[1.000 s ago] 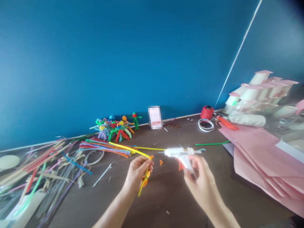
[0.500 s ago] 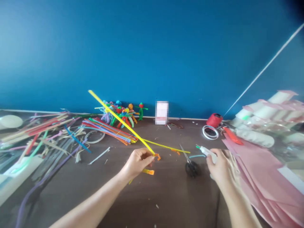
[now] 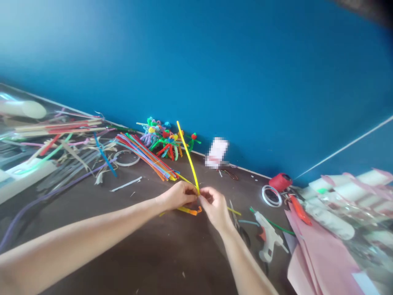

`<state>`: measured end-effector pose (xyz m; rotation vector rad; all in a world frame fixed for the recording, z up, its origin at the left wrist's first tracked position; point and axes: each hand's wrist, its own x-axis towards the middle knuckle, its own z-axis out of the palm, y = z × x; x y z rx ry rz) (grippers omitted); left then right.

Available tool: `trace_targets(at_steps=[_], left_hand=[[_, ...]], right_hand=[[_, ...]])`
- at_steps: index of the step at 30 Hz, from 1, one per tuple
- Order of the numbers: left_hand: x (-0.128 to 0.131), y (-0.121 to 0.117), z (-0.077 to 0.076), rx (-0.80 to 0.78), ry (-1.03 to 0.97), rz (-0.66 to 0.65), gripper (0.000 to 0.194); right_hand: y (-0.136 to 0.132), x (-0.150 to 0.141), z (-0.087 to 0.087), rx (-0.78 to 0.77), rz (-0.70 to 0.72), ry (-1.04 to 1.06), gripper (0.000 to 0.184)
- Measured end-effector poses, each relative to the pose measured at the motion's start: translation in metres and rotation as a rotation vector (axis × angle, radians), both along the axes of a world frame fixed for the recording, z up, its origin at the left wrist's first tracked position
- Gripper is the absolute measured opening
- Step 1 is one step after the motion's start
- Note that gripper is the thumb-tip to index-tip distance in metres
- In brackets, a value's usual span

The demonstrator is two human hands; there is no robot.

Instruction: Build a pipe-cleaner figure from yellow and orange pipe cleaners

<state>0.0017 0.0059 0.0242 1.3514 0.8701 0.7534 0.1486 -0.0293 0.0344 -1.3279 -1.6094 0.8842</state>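
A yellow pipe cleaner (image 3: 188,157) is being pinched upright at its lower end between the left hand (image 3: 178,196) and the right hand (image 3: 214,209), which are being brought together, fingertips meeting, so that the stem is being held steady. An orange-and-yellow pipe-cleaner piece (image 3: 188,211) is being left just below it, a white glue gun (image 3: 267,235) is being rested to its right, and a multicoloured pipe-cleaner bundle (image 3: 144,157) is being left to its left.
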Motion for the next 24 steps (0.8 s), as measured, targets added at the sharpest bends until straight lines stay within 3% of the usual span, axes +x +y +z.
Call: trace_targets(at_steps=[7,13,19,24], left_hand=[[-0.003,0.015,-0.006,0.019,0.086,-0.116,0.009],[-0.004,0.017,-0.007,-0.048,0.1,-0.162,0.012],[-0.005,0.017,-0.008,-0.074,0.056,-0.144,0.012],[-0.005,0.019,-0.011,-0.074,0.088,-0.118,0.01]], right_hand=[[0.01,0.005,-0.026,-0.17,0.063,0.278,0.012],[0.008,0.008,-0.035,-0.216,0.032,0.337,0.012],[0.007,0.006,-0.037,-0.224,0.049,0.364,0.012],[0.005,0.002,-0.031,-0.171,0.011,0.267,0.011]])
